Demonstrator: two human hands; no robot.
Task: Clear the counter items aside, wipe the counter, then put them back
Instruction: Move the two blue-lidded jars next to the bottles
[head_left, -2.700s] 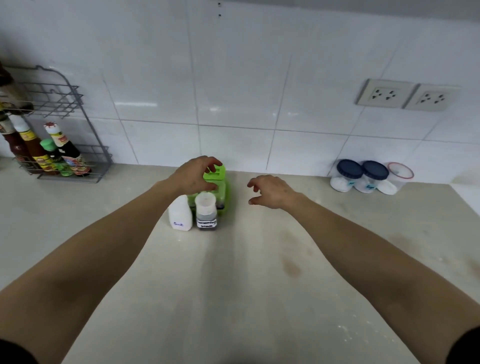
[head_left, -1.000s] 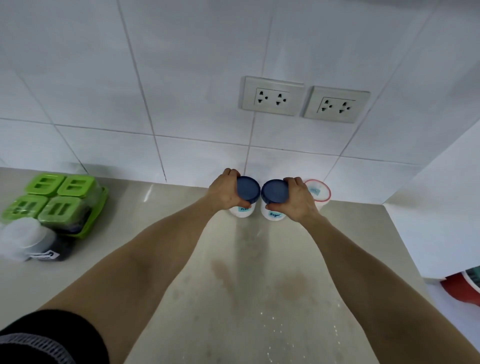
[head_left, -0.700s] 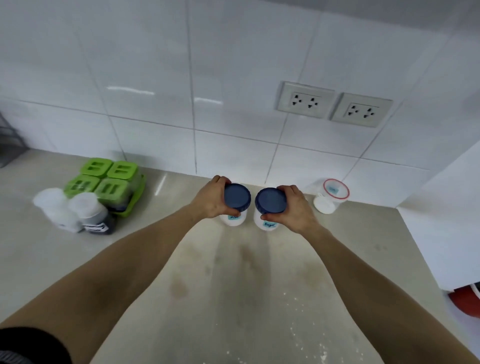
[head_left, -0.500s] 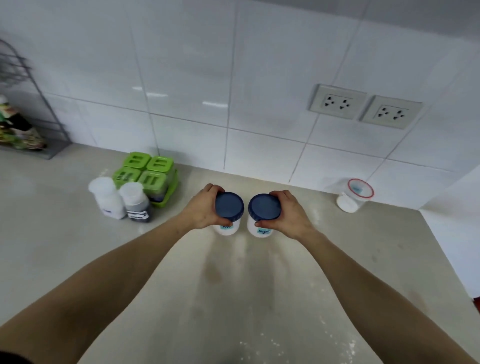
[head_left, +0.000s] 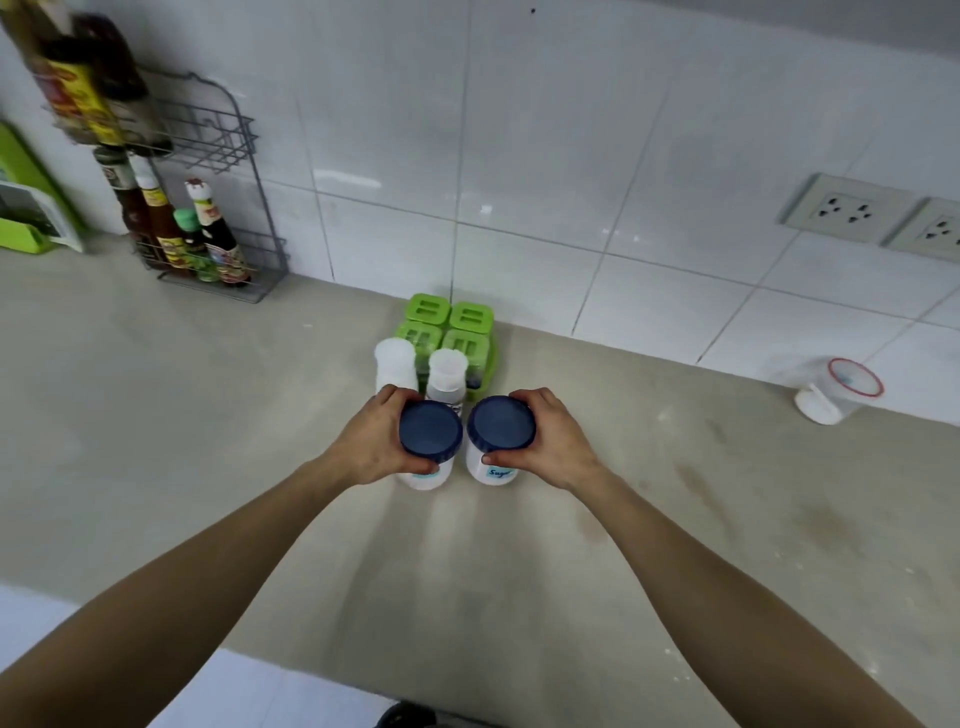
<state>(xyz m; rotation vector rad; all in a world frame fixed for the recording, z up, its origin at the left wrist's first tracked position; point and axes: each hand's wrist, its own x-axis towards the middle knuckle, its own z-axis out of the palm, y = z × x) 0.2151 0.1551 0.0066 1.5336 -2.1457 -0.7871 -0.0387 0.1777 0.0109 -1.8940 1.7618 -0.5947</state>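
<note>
My left hand (head_left: 370, 445) grips a white jar with a dark blue lid (head_left: 430, 430). My right hand (head_left: 549, 441) grips a second blue-lidded jar (head_left: 501, 423) labelled "Sugar". Both jars are side by side over the beige counter (head_left: 208, 415); I cannot tell whether they touch it. Just behind them stand a white bottle (head_left: 395, 364) and a small clear shaker with a white cap (head_left: 445, 375). A green four-box spice set (head_left: 448, 328) sits behind those, near the wall.
A red-rimmed clear jar (head_left: 841, 389) stands alone at the right by the wall. A grey wire rack (head_left: 223, 218) with sauce bottles (head_left: 208, 239) stands at the back left, a green holder (head_left: 26, 208) beyond it. Wall sockets (head_left: 852, 214) sit at upper right.
Both hands took hold of the two blue-lidded jars by the red-rimmed jar and carried them left, up to the bottles in front of the green spice set.
</note>
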